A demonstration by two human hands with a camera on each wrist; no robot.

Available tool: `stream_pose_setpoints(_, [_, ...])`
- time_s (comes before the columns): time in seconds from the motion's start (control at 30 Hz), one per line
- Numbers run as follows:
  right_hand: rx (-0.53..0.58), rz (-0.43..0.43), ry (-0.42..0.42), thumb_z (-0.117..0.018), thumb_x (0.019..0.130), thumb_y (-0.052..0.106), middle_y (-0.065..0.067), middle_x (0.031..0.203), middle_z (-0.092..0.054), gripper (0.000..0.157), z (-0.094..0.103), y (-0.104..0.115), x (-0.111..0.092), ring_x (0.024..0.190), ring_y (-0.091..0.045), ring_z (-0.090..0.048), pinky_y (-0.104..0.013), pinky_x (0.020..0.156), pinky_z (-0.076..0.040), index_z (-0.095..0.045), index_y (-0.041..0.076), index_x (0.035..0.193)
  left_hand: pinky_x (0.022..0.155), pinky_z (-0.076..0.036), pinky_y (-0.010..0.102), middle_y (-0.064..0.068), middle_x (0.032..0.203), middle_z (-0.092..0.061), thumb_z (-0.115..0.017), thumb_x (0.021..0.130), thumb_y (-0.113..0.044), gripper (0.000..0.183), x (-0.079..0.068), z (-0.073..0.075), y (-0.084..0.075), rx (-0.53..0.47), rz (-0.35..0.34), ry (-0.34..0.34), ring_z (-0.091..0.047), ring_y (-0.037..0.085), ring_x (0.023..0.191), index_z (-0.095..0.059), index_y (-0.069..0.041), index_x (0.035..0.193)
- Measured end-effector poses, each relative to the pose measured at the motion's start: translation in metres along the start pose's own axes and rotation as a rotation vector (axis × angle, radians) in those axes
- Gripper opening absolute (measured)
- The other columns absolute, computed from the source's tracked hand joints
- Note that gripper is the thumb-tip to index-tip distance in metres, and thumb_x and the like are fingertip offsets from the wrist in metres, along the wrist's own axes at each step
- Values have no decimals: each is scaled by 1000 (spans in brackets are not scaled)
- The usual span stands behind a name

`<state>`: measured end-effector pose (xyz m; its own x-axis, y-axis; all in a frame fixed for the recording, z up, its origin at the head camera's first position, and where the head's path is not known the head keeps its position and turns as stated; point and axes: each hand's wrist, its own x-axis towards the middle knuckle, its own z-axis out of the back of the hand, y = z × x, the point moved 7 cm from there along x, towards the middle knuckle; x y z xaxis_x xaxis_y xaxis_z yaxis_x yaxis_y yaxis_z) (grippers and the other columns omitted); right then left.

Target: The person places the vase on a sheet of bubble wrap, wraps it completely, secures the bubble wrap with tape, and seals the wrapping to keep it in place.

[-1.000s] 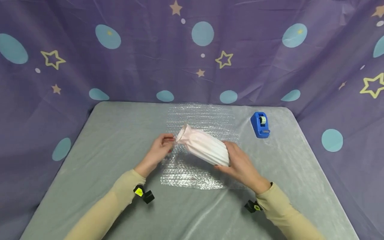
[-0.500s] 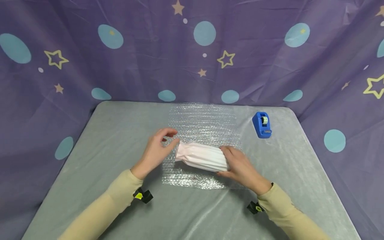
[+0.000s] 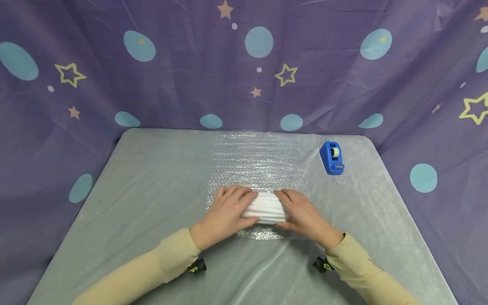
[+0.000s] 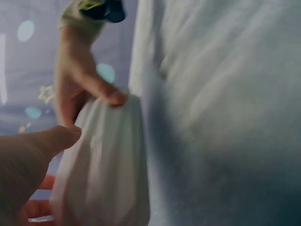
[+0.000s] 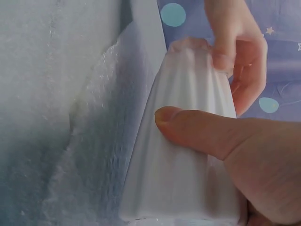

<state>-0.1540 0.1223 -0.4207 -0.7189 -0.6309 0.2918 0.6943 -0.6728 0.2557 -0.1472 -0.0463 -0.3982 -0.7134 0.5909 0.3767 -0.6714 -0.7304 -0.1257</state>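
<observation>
Vase (image 3: 266, 207) lies sideways over bubble wrap (image 3: 259, 159) in my head feed, left hand (image 3: 225, 214) and right hand (image 3: 306, 218) clamped round opposite ends; blue tape dispenser (image 3: 328, 165) holds a roll (image 3: 335, 152). Left wrist's blurry, both thumbs on the ribs. Right wrist: rim (image 5: 190, 44) shows, can't see inside.

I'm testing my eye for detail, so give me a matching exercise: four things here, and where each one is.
1. White fluted vase
2. Blue tape dispenser
3. Clear bubble-wrap sheet
4. Purple star-patterned curtain

A. Near the far right corner of the grey cloth-covered table
B. Hanging behind the table
C. Between left hand and right hand
D. Spread beneath the vase

Pairs: 1-C, 2-A, 3-D, 4-B.
</observation>
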Motion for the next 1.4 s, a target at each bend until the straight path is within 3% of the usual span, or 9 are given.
stream_pose_setpoints(0.33, [-20, 28, 33, -85, 62, 39, -11, 121, -55, 88, -13, 4, -7, 110, -27, -52, -45, 96, -40, -48, 0, 131, 86, -33, 47, 11, 133, -45, -65, 64, -74, 101, -12, -41, -16, 119, -40, 156, -43, 27, 117, -37, -14, 141])
stream_pose_setpoints(0.57, [-10, 25, 26, -85, 62, 39, -11, 122, -54, 88, -14, 4, -7, 111, -27, -51, -45, 97, -38, -47, 1, 132, 93, -32, 53, 17, 139, -38, -71, 55, -73, 120, -19, -51, -23, 207, -39, 170, -37, 33, 124, -27, -7, 145])
stream_pose_setpoints(0.83, [-28, -7, 63, -85, 62, 39, -10, 121, -55, 88, -14, 4, -4, 110, -26, -52, -43, 97, -39, -47, 3, 133, 90, -36, 52, 18, 134, -45, -72, 70, -54, 94, -18, -47, -23, 241, -58, 76, -44, 33, 118, -36, -6, 142])
stream_pose_setpoints(1.03, [-42, -22, 87, -85, 62, 39, -11, 119, -55, 90, -14, 7, -1, 108, -26, -53, -42, 96, -40, -46, 1, 134, 81, -41, 48, 16, 128, -51, -72, 69, -53, 84, -15, -39, -21, 238, -97, 14, -51, 32, 108, -45, -8, 135])
stream_pose_setpoints(1.2, [-177, -65, 117, -83, 60, 47, -12, 121, -54, 97, -13, 12, 1, 113, -30, -51, -53, 98, -37, -43, 3, 137, 80, -41, 48, 13, 124, -55, -71, 69, -53, 82, -12, -38, -17, 221, -120, 3, -52, 30, 106, -47, -7, 133])
stream_pose_setpoints(1.4, [-314, -74, 153, -79, 54, 64, -19, 132, -46, 118, -22, 28, 4, 122, -39, -43, -60, 98, -32, -31, 5, 145, 81, -41, 48, 9, 123, -57, -73, 67, -55, 85, -9, -37, -12, 169, -112, 23, -53, 29, 107, -47, -8, 133])
